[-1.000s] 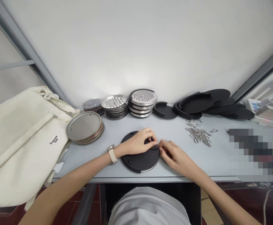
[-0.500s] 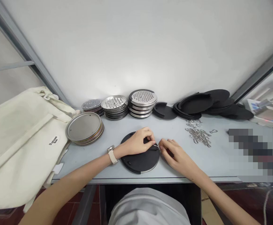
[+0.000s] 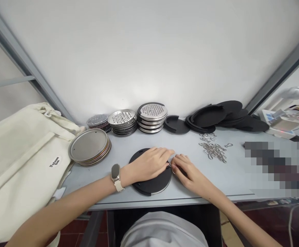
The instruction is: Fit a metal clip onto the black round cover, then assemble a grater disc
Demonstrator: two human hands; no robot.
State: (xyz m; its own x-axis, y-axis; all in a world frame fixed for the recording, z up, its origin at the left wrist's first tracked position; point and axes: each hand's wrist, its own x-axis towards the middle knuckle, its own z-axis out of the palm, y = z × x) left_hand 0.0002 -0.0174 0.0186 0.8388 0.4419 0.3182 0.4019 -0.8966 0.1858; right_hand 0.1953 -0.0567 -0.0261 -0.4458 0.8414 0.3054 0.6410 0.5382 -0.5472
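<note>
Fingers of the right hand [image 3: 190, 175] are closed in a pinch on a small silver wire clip [image 3: 169, 164] between two and three o'clock on a black, smooth, round disc [image 3: 154, 183]. The left hand [image 3: 152, 164], palm down, spans that disc with fingers stretched close together; whether their tips grip the clip I cannot tell.

Taking the disc as clock centre, a smooth white wall [image 3: 149, 51] fills twelve o'clock, above a matte grey tabletop [image 3: 180, 142]. A cream, soft cloth bag [image 3: 18, 164] slumps at nine to ten. Black, flat round plates [image 3: 211, 116] overlap in a leaning pile at one to two. At ten sits a stack of plain, dull-silver metal discs [image 3: 89, 145]. Around twelve stands a shiny stack topped by a perforated metal disc [image 3: 153, 112]; by eleven, a silver stack with a rough, grater-like top [image 3: 122, 118]. Thin silver wire clips [image 3: 213, 152] lie heaped near two.

For room, the widest grey stretch runs from the right hand out past the heap. A smaller one separates disc and stacks. At six, only a slim strip divides the disc from the table's front edge [image 3: 165, 203]. Bright metal lines the disc's own edge at five.
</note>
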